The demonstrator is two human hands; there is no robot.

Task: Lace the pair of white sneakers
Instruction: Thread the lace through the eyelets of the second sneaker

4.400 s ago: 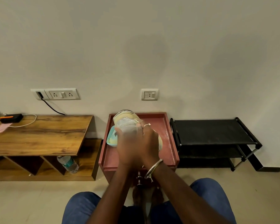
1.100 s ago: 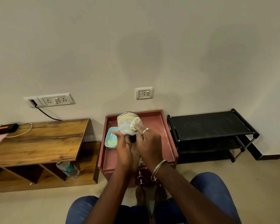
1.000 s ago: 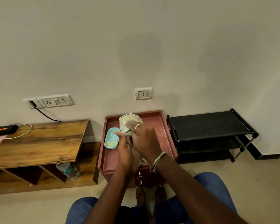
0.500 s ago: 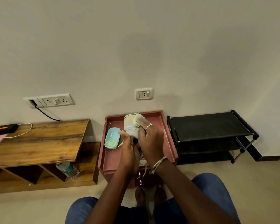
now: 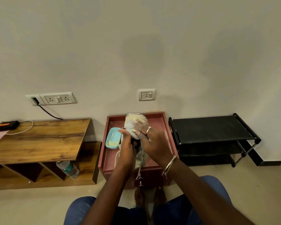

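A white sneaker (image 5: 135, 121) is held toe-up over the red tray-top cabinet (image 5: 161, 120). My left hand (image 5: 126, 150) grips its left side and my right hand (image 5: 152, 142), wearing a ring and a bangle, wraps its right side and top. A white lace (image 5: 139, 172) hangs down from between my hands past the cabinet's front edge. Part of a second white sneaker (image 5: 116, 157) shows on the tray behind my left hand; most of it is hidden.
A light blue dish (image 5: 113, 140) lies on the tray at the left. A wooden low table (image 5: 39, 140) with a water bottle (image 5: 68, 168) underneath stands to the left. A black shoe rack (image 5: 212, 132) is on the right. My knees in blue jeans are below.
The sneaker has been turned and lifted slightly between my hands. My right hand shifted over the toe area and back; the view steadied.
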